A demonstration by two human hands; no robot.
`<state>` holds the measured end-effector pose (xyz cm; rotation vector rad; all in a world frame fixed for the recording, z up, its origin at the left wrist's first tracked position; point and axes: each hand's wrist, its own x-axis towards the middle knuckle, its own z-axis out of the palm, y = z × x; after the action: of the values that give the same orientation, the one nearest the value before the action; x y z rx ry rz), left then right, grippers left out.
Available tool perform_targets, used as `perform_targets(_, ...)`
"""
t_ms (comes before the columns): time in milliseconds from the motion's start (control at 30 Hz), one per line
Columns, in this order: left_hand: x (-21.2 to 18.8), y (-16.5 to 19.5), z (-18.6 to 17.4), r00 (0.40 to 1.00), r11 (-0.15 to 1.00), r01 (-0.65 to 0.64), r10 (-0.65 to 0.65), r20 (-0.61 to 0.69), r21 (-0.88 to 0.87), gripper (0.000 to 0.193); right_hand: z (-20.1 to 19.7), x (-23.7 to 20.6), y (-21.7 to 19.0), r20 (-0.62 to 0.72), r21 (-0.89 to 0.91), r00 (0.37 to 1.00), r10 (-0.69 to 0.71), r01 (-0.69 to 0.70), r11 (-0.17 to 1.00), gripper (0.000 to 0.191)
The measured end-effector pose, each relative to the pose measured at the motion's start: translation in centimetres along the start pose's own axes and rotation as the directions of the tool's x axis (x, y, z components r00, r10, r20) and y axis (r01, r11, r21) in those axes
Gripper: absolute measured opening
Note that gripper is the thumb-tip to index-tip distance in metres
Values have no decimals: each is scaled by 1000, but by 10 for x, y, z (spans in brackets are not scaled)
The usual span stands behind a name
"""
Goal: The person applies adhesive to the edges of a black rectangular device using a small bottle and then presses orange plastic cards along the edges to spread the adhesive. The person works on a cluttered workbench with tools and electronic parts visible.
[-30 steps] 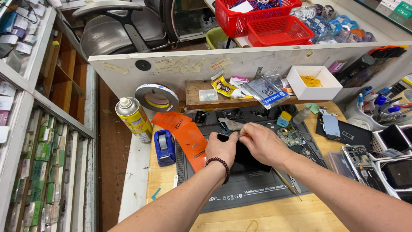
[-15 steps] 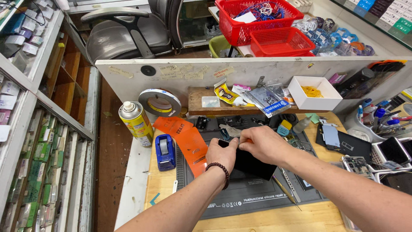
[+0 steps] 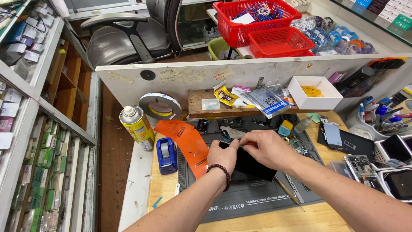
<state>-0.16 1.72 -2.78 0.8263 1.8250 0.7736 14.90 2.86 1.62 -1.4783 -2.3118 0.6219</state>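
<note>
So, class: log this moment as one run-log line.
left hand: on black phone | right hand: on phone's top edge | under: grey mat

Two bare hands meeting at the centre, fingers pinched together

The left hand reaches in from the lower left on a bare forearm, a dark beaded bracelet around the wrist, its back turned up and its fingers curled forward and closed in a pinch. The right hand comes in from the lower right, forearm running diagonally, palm down, knuckles raised, with its fingers bent toward the left hand. The fingertips of both hands touch or nearly touch.
</note>
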Motion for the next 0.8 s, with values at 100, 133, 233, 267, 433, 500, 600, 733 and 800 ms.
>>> perform_targets(100,2,-2,1,1000,1000,-15,15,7,-12,43,1,0,0,-17,37,999,44,-44,998,17)
perform_targets(133,2,-3,0,1000,1000,-9,9,-2,-10,43,1,2,0,-6,41,998,63,-63,997,16)
perform_targets(233,2,-1,3,1000,1000,-14,14,0,-14,43,-4,6,3,59,11,994,89,-90,996,15)
perform_targets(267,1,-1,3,1000,1000,-15,15,-3,-22,43,-4,10,4,90,0,992,84,-84,996,15)
perform_targets(433,-1,-1,2,1000,1000,-16,16,-10,-7,43,-12,25,10,225,-58,972,62,-50,997,16)
perform_targets(500,-3,-2,2,999,1000,-24,24,-26,-6,43,-12,28,11,287,-74,955,79,-60,995,16)
perform_targets(600,-7,0,1,998,999,-46,47,-38,4,43,-16,30,12,342,-101,934,104,-73,992,15)
perform_targets(733,-12,3,-2,1000,1000,9,-9,19,-30,42,-18,31,13,362,-160,924,119,-65,985,16)
perform_targets(800,-11,4,-5,1000,1000,9,-8,29,-22,41,-17,28,15,314,-98,942,121,-95,991,20)
